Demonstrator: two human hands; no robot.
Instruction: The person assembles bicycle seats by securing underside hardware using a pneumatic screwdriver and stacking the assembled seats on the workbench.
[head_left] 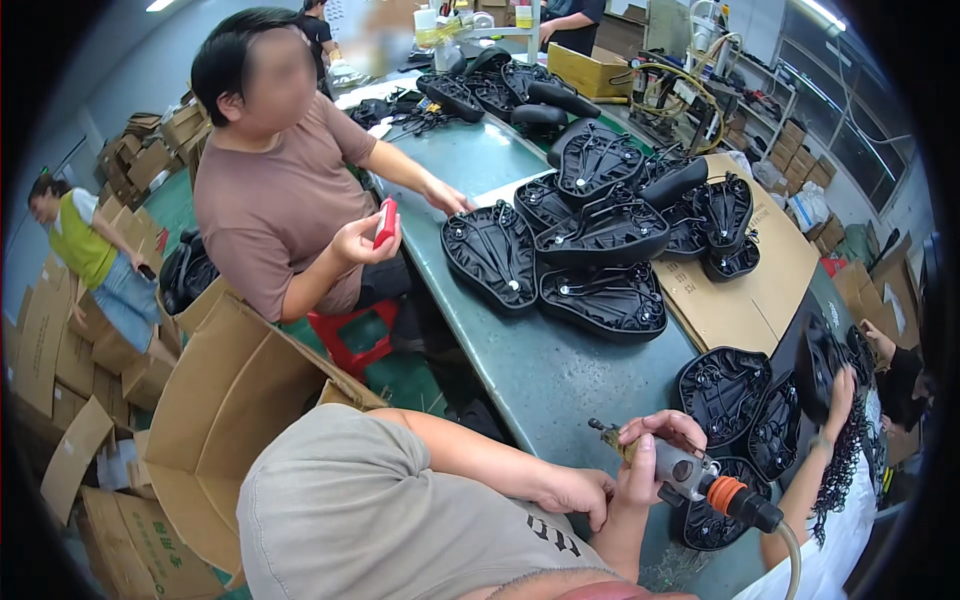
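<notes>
My right hand (pixel 660 440) grips a pneumatic screwdriver (pixel 690 475) with a grey body, an orange band and a hose at its rear. Its tip points up to the left, over the table. My left hand (pixel 580 492) rests curled against my right wrist; whether anything is in its fingers is hidden. Beside the tool, several black bicycle saddles (pixel 722 392) lie upside down, one partly under it. A larger pile of upturned saddles (pixel 602 232) with metal rails is heaped farther up the green table (pixel 560 375).
Flattened cardboard (pixel 745 285) lies under part of the pile. Across to the left, a co-worker (pixel 275 190) holds a small red object (pixel 385 224) near the saddles. At right, another person's hand (pixel 842 400) touches a saddle. An open carton (pixel 235 390) stands at my left.
</notes>
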